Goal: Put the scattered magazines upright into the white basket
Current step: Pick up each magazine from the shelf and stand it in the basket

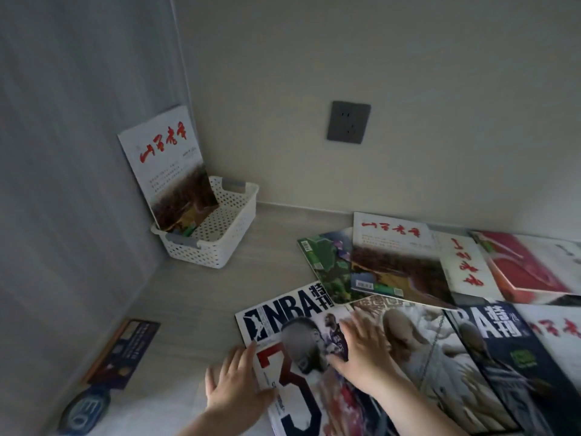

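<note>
Where the NBA magazine [283, 313] lies, both hands [234, 382] [361, 344] touch its cover.

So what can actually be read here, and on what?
"NBA 特刊": front magazine.
"3": same cover, large.
"BA 特刊": right magazine, first letter hidden.
"EO": blue oval object.
Red brush characters, upright magazine and others: unreadable to me.
Small print, barcodes: blurred.

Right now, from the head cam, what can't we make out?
Head view only:
1. White basket: the upright magazine hides whatever stands behind it.
2. Near NBA magazine: lower part is cut off by the bottom edge; the left hand and right hand cover parts.
3. Red magazine: cut off by the right edge.
4. Small print on the covers: blurred.
</note>
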Action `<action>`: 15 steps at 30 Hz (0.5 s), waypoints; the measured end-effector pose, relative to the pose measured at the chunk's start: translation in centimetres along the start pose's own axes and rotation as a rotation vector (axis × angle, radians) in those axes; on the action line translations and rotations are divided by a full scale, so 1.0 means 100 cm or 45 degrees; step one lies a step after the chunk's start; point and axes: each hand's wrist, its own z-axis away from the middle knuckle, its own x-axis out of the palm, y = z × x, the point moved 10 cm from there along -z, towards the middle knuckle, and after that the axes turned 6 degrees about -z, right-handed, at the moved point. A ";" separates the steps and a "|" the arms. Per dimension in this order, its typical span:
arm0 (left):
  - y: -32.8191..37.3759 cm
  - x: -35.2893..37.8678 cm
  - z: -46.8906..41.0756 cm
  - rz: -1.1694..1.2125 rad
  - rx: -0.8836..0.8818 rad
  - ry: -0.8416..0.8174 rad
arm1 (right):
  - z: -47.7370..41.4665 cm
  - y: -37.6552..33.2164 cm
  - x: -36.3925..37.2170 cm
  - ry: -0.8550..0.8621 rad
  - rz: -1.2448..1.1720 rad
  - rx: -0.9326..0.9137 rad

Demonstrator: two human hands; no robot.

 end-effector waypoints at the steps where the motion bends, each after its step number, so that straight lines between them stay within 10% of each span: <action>1: 0.000 -0.002 0.001 0.144 -0.041 0.053 | 0.004 0.000 0.002 0.026 0.001 -0.018; 7: 0.007 -0.019 0.016 1.544 -0.116 0.197 | 0.009 0.002 -0.011 0.114 -0.253 -0.033; 15: 0.014 0.001 0.033 1.325 -0.188 -0.143 | 0.011 0.011 -0.031 0.245 -0.661 -0.009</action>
